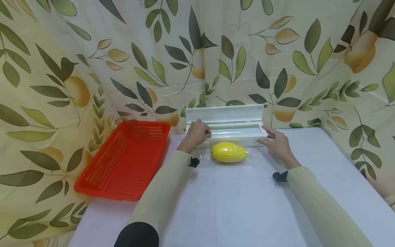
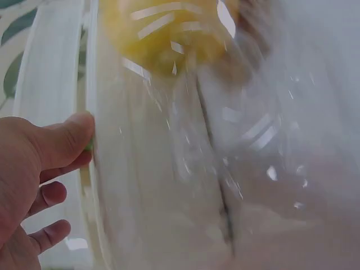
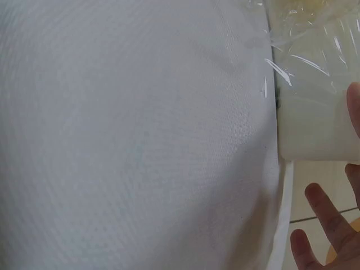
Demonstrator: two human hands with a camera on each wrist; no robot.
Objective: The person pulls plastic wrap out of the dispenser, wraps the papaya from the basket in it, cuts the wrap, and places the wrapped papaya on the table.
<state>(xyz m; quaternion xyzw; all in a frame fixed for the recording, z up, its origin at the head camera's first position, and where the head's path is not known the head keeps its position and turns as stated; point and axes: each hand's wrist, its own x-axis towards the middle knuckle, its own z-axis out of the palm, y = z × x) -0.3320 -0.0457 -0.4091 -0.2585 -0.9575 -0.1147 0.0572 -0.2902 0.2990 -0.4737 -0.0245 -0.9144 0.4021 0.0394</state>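
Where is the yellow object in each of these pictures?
Head: the yellow object lies just right of and below centre.
Left wrist: at the top, slightly left of middle, seen through clear film.
Right wrist: near the top right corner, mostly cut off.
Shared landmark: the white box.

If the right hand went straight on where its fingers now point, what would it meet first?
The right hand would likely meet the right end of the long white lidded box first; depth is unclear.

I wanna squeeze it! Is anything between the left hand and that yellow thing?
Yes, clear plastic film seems to stretch over the yellow thing in the left wrist view. Nothing else visible blocks the left hand.
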